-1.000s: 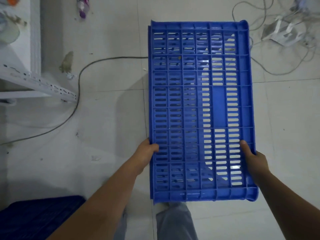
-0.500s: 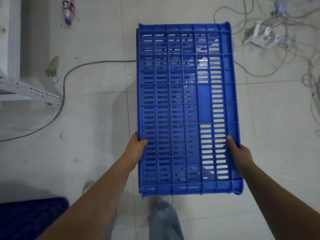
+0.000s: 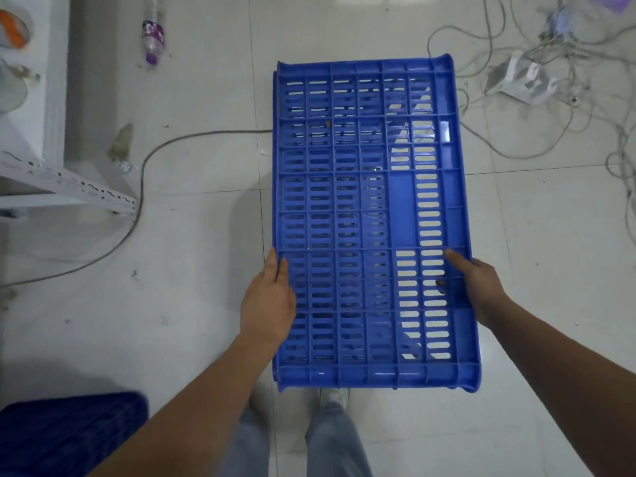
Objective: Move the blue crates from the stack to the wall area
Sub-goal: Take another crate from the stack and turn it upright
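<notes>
A slotted blue crate (image 3: 347, 208) hangs above the white tiled floor in front of me, its long side running away from me. My left hand (image 3: 268, 301) grips its left rim near the near end, thumb on top and fingers hidden underneath. On the opposite rim, my right hand (image 3: 478, 287) holds on with the thumb laid over the slats. The corner of another blue crate (image 3: 65, 432) shows at the bottom left.
A white perforated metal rack (image 3: 69, 184) stands at the left, with a grey cable (image 3: 137, 215) curling past its foot. A plastic bottle (image 3: 153, 39) lies on the floor at the top. Tangled wires and a clear bag (image 3: 523, 80) sit at the upper right.
The view has shifted over the floor: the rack and the dark crate at bottom left show more again. Both hands keep their hold on the crate.
</notes>
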Available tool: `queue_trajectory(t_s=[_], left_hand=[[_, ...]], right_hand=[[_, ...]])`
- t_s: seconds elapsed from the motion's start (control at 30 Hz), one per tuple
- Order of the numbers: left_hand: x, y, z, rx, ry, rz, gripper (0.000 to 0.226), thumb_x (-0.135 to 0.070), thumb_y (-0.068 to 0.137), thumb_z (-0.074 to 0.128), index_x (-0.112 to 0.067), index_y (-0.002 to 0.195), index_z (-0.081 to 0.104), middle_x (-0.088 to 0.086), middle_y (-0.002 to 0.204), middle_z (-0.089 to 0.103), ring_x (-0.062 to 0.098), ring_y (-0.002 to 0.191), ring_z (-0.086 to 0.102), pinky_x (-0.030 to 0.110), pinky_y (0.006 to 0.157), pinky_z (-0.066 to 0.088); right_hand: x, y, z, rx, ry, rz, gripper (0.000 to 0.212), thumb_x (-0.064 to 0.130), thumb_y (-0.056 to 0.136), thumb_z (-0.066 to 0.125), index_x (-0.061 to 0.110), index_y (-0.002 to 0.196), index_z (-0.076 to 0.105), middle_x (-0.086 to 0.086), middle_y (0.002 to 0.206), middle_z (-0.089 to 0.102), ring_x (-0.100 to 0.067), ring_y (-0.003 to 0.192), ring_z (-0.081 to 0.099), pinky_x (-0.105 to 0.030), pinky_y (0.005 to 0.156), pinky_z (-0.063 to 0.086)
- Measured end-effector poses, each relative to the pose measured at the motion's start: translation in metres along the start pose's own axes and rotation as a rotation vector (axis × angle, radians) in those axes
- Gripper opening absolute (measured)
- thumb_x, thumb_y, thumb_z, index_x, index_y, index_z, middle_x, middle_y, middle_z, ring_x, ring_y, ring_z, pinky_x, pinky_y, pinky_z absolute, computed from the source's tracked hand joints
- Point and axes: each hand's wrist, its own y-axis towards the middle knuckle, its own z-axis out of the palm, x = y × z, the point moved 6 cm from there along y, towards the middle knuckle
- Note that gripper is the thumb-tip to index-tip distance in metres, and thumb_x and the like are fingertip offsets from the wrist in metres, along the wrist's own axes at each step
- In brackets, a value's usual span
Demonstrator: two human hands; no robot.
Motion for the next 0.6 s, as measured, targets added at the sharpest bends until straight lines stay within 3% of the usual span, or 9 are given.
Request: queue_trajectory(t_s=[0.07, 0.13, 0.27, 0.37, 0.43, 0.6], left_hand=[[0.012, -0.001, -0.006, 0.01, -0.006, -0.044, 0.057, -0.022, 0.101, 0.036, -0.011, 0.153, 0.015, 0.003, 0.163, -0.005, 0.019, 0.121, 0.054, 0.029, 0.086, 0.051], [0.031, 0.0, -0.012, 0.023, 0.014, -0.079, 0.057, -0.025, 0.101, 0.035, -0.014, 0.153, 0.015, 0.0, 0.163, -0.006, 0.018, 0.121, 0.054, 0.03, 0.084, 0.052], [0.075, 0.004, -0.023, 0.044, 0.085, -0.076, 0.056, -0.026, 0.099, 0.036, -0.015, 0.153, 0.023, 0.001, 0.163, 0.003, 0.022, 0.129, 0.049, 0.034, 0.09, 0.051], [0.107, 0.01, -0.03, 0.064, 0.068, -0.112, 0.05, -0.024, 0.098, 0.037, -0.013, 0.147, 0.037, 0.005, 0.16, 0.02, 0.025, 0.142, 0.03, 0.041, 0.1, 0.046], [0.122, 0.011, -0.035, 0.082, -0.047, -0.218, 0.048, -0.028, 0.098, 0.036, -0.012, 0.143, 0.043, 0.004, 0.16, 0.021, 0.023, 0.148, 0.015, 0.042, 0.109, 0.037], [0.1, -0.009, -0.058, -0.001, -0.454, -0.325, 0.048, -0.034, 0.099, 0.041, -0.014, 0.142, 0.044, -0.001, 0.162, 0.016, 0.017, 0.147, 0.021, 0.036, 0.117, 0.026]], right_hand=[[0.001, -0.007, 0.01, 0.03, -0.002, -0.061, 0.028, 0.033, 0.087, 0.064, 0.011, 0.104, 0.063, -0.009, 0.094, 0.068, -0.024, 0.066, 0.065, -0.036, 0.067, 0.057], [0.002, -0.017, 0.025, 0.048, -0.004, -0.116, 0.008, 0.026, 0.089, 0.064, 0.018, 0.088, 0.063, -0.006, 0.088, 0.067, -0.019, 0.059, 0.064, -0.031, 0.059, 0.057], [0.011, -0.045, 0.062, 0.059, -0.005, -0.212, 0.009, 0.016, 0.091, 0.061, 0.021, 0.084, 0.06, -0.003, 0.084, 0.065, -0.021, 0.064, 0.061, -0.021, 0.049, 0.055], [0.009, -0.065, 0.092, 0.08, -0.013, -0.255, 0.008, 0.016, 0.092, 0.061, 0.016, 0.084, 0.059, -0.007, 0.086, 0.064, -0.022, 0.07, 0.063, -0.023, 0.057, 0.057], [0.008, -0.077, 0.112, 0.09, -0.012, -0.287, 0.01, 0.016, 0.092, 0.06, 0.015, 0.083, 0.058, -0.006, 0.086, 0.064, -0.021, 0.073, 0.064, -0.026, 0.061, 0.057], [0.003, -0.096, 0.161, 0.187, 0.014, -0.288, 0.003, 0.014, 0.094, 0.056, 0.017, 0.096, 0.055, 0.001, 0.089, 0.062, -0.017, 0.076, 0.063, -0.018, 0.054, 0.053]])
